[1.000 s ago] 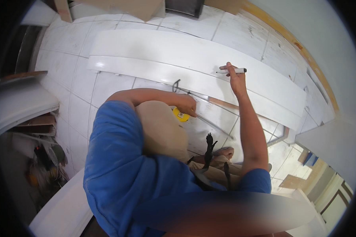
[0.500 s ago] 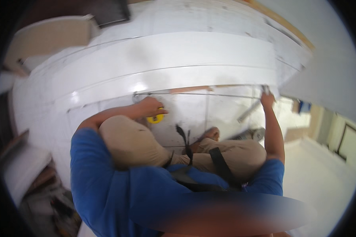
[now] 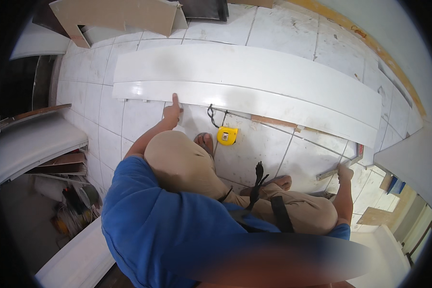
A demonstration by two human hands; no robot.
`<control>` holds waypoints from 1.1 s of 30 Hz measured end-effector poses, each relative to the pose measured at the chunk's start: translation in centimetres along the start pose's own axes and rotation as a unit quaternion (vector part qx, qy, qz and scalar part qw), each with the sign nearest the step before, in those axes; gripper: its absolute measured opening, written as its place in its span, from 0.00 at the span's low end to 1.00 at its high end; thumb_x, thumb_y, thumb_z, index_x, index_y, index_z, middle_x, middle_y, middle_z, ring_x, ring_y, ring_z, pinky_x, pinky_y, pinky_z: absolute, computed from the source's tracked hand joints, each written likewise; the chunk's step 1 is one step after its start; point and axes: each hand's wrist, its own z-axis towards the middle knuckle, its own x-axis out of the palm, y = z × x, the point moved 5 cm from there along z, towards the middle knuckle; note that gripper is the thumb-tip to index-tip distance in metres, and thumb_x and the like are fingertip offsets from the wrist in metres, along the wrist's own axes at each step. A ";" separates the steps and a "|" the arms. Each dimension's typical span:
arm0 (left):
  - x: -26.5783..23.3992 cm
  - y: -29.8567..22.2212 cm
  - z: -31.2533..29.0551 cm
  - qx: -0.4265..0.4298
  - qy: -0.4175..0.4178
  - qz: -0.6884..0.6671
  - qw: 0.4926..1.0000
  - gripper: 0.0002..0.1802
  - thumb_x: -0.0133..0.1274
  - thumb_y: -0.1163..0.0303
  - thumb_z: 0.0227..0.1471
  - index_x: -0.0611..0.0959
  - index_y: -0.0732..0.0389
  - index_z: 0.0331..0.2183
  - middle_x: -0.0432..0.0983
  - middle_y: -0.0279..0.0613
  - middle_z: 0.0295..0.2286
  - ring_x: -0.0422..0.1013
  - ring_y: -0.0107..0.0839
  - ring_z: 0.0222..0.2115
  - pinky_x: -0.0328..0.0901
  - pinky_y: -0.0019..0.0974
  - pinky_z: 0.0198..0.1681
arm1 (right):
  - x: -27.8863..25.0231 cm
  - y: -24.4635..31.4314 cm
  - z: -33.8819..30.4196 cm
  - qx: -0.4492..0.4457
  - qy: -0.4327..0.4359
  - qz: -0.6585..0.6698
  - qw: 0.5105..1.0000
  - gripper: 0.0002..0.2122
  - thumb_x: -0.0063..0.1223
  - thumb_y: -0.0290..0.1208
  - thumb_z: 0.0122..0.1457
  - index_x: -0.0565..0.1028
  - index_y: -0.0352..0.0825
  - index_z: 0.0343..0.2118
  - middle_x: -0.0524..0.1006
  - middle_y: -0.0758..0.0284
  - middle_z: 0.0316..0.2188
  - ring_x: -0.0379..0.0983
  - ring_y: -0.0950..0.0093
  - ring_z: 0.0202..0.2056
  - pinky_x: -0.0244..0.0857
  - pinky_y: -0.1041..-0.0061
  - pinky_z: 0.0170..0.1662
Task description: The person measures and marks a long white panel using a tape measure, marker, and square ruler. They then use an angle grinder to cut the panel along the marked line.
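My yellow tape measure (image 3: 227,136) now lies on the floor (image 3: 259,161), out of my left hand (image 3: 172,114).
That hand is empty, index finger stretched toward the white panel (image 3: 254,72); my right hand (image 3: 344,173) is by the metal bar (image 3: 327,174), grip unclear, leaving the tape untouched.

We find a long white panel (image 3: 254,72) lying across the tiled floor (image 3: 273,29). We note the left hand (image 3: 172,114) at its near edge, index finger extended and overlapping the panel in view; we cannot confirm contact. We record a yellow tape measure (image 3: 227,136) on the tiles, near a dark cord loop (image 3: 211,116). We place the right hand (image 3: 344,174) just beside an L-shaped square (image 3: 330,173); its grip we cannot determine.
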 end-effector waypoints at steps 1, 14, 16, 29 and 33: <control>-0.6 0.0 1.1 -0.027 -0.002 -0.049 0.998 0.38 0.51 0.30 0.52 0.79 0.62 0.27 0.73 0.40 0.19 0.56 0.26 0.12 0.53 0.36 0.15 | 0.1 0.3 -0.4 0.012 0.012 0.004 1.000 0.16 0.64 0.39 0.46 0.75 0.29 0.21 0.74 0.64 0.17 0.68 0.71 0.14 0.60 0.69 0.17; 3.6 -0.7 -0.2 -0.073 0.131 -0.274 0.950 0.25 0.54 0.44 0.59 0.71 0.55 0.27 0.53 0.29 0.14 0.48 0.25 0.12 0.46 0.32 0.14 | -5.7 -1.7 -3.4 -0.043 -0.294 0.234 0.926 0.23 0.66 0.38 0.45 0.78 0.19 0.35 0.81 0.54 0.31 0.77 0.59 0.30 0.70 0.60 0.39; 5.2 -0.5 -1.7 -0.094 0.174 -0.268 0.943 0.24 0.53 0.45 0.60 0.72 0.57 0.28 0.53 0.29 0.15 0.47 0.24 0.11 0.45 0.31 0.13 | -7.1 -1.1 -3.2 -0.083 -0.316 0.288 0.900 0.22 0.67 0.34 0.46 0.77 0.19 0.38 0.81 0.53 0.36 0.77 0.61 0.34 0.71 0.64 0.42; 7.2 -9.9 -9.1 0.216 0.252 0.226 0.916 0.38 0.54 0.32 0.51 0.78 0.61 0.17 0.70 0.36 0.16 0.61 0.26 0.13 0.57 0.35 0.17 | 3.0 30.6 -24.6 -0.460 0.110 0.164 0.866 0.20 0.57 0.44 0.61 0.81 0.26 0.34 0.78 0.66 0.25 0.69 0.79 0.29 0.66 0.71 0.35; 6.9 -21.7 -15.3 0.609 0.154 0.148 0.764 0.39 0.66 0.43 0.45 0.80 0.62 0.51 0.79 0.54 0.46 0.76 0.41 0.44 0.68 0.37 0.49 | 10.8 35.0 -31.8 -0.500 0.196 0.140 0.832 0.19 0.58 0.43 0.62 0.81 0.26 0.31 0.77 0.67 0.21 0.69 0.79 0.26 0.66 0.70 0.32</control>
